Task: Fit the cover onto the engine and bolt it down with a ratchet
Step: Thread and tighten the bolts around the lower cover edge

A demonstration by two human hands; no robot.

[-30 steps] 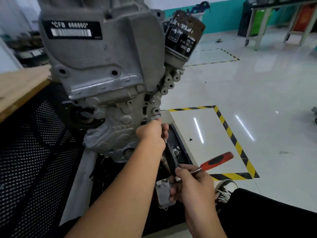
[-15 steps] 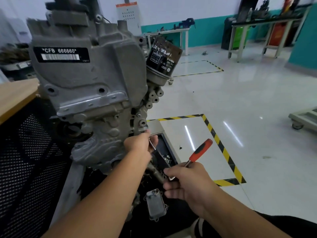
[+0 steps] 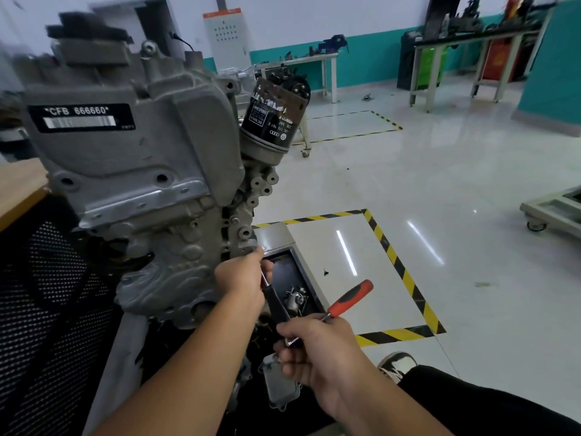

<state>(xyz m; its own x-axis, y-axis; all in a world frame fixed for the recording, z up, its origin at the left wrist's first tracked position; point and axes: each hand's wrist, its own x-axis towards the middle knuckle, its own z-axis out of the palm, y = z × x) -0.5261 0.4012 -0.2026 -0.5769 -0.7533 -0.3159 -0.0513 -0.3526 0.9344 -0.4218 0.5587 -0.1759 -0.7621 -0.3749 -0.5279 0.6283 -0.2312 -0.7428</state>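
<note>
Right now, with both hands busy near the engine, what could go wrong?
The right hand holds both the ratchet and the small cover, so either could slip and drop. The left hand pinches a thin tool at the engine edge; it looks easy to fumble into the open tray below.

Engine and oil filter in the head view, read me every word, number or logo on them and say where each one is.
"*CFB 666660*": black label with a barcode on the grey cast-metal engine cover.
Four-ring and VW logos: black cylindrical oil filter.
Filter's white print and small box label: upside down, too small to read.
Label's small corner print: blurred.
</note>
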